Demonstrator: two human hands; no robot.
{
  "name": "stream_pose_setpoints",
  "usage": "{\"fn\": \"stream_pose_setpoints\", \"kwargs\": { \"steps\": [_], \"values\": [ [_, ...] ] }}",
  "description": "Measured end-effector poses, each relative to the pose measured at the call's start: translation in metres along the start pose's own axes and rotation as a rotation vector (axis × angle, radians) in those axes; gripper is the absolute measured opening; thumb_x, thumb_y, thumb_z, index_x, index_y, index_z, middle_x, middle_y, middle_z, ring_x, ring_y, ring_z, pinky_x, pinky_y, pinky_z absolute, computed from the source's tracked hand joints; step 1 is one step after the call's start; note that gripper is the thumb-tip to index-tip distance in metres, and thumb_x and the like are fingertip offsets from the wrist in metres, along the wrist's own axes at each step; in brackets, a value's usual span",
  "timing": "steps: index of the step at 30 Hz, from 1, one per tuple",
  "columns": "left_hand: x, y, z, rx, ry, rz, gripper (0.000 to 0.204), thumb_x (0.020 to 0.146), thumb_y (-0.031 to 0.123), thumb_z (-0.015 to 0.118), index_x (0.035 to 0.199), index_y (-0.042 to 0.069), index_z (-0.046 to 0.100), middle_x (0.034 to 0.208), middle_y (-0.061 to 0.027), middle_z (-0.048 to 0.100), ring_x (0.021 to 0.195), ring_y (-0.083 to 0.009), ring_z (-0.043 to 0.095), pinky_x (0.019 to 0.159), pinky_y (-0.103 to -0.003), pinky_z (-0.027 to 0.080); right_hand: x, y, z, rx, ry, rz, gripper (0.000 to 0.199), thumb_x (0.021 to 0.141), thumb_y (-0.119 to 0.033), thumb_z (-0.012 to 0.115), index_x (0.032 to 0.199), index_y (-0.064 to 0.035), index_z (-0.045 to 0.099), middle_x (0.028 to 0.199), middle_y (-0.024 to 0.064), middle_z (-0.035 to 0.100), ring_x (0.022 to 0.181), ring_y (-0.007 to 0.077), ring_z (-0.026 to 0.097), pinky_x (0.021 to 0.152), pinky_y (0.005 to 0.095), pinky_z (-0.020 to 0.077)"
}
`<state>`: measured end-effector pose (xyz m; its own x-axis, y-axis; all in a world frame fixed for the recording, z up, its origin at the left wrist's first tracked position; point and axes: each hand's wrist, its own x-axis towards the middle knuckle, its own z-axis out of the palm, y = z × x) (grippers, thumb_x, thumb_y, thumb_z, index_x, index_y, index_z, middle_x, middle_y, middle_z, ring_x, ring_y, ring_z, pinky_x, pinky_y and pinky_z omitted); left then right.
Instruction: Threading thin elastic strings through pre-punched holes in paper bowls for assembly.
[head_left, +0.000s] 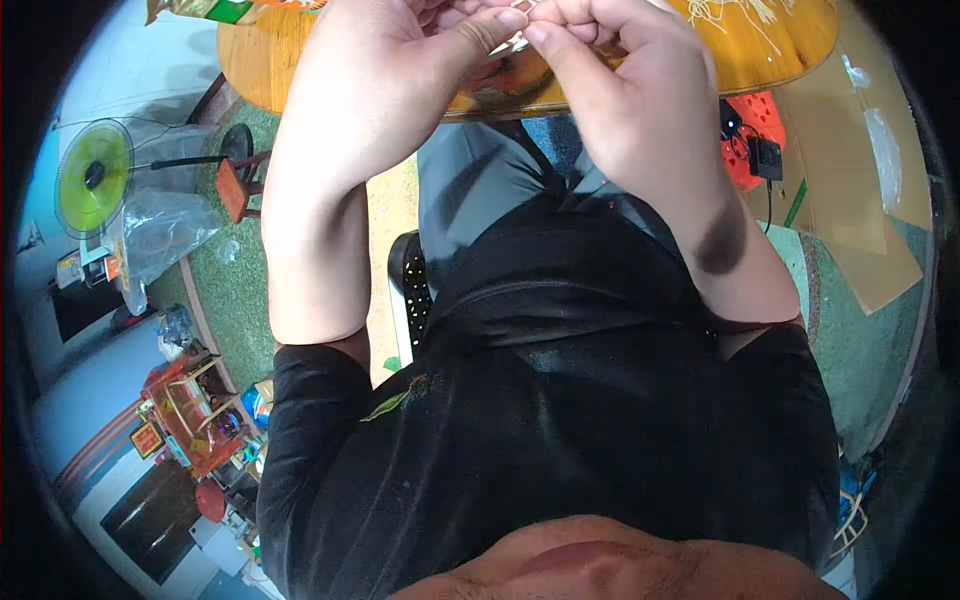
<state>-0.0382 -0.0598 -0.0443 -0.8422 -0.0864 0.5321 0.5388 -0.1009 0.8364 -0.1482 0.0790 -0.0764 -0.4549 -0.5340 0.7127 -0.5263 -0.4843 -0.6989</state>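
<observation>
My left hand point(385, 85) and my right hand point(625, 95) meet at the top edge of the head view, over the near rim of the wooden table point(270, 65). Both are closed, thumbs and fingertips pinched close together around a thin pale strand point(521, 6). Only a short bit of the strand shows; fingers and the frame's edge hide the rest. Beyond my right hand, several loose cream-coloured strands point(735, 12) lie on the tabletop.
A colourful packet point(225, 10) lies at the table's far left. To the left stand a green-bladed fan point(93, 177) and clear plastic sheeting point(165, 235). On the right are a red perforated stool or basket point(760, 120), a black power adapter point(765, 158) and flattened cardboard point(840, 190).
</observation>
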Motion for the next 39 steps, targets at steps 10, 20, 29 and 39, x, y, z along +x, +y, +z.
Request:
{"fn": "stream_pose_setpoints", "kwargs": {
  "steps": [10,20,29,39],
  "values": [
    [-0.007,0.007,0.03,0.901,0.421,-0.266,0.027,0.081,-0.005,0.081,0.101,0.002,0.066,0.09,-0.0039,0.065,0.085,-0.0165,0.064,0.079,-0.03,0.051,0.003,-0.016,-0.012,0.355,-0.114,0.823,0.014,0.102,-0.011,0.064,0.097,0.0015,0.07,0.089,-0.0009,0.067,0.08,0.0055,0.059,0.073,0.0213,0.0482],
    [-0.008,-0.06,-0.011,0.741,0.307,0.863,0.023,0.075,-0.002,0.082,0.092,0.002,0.067,0.085,-0.0123,0.067,0.076,-0.0266,0.068,0.066,-0.034,0.054,0.002,-0.011,-0.012,0.411,-0.088,0.843,0.015,0.102,-0.011,0.065,0.101,0.0025,0.071,0.09,-0.001,0.068,0.08,0.0045,0.059,0.073,0.0181,0.0476],
    [-0.004,-0.059,-0.006,0.55,0.352,0.792,0.017,0.082,-0.007,0.075,0.091,-0.001,0.063,0.083,-0.0145,0.065,0.078,-0.0304,0.066,0.071,-0.036,0.052,0.011,-0.001,-0.005,-0.1,-0.006,0.276,0.011,0.091,-0.003,0.073,0.1,0.0037,0.071,0.082,0.0029,0.062,0.071,0.0091,0.056,0.065,0.0236,0.0463],
    [-0.024,-0.008,0.006,1.035,0.201,0.537,0.016,0.085,-0.007,0.071,0.098,-0.002,0.063,0.095,-0.0143,0.067,0.086,-0.0268,0.067,0.076,-0.034,0.053,0.029,-0.013,-0.023,-0.382,-0.163,0.025,0.003,0.085,0.0,0.07,0.083,0.0016,0.068,0.079,0.0126,0.059,0.073,0.0239,0.06,0.065,0.0309,0.0472]
  ]
}}
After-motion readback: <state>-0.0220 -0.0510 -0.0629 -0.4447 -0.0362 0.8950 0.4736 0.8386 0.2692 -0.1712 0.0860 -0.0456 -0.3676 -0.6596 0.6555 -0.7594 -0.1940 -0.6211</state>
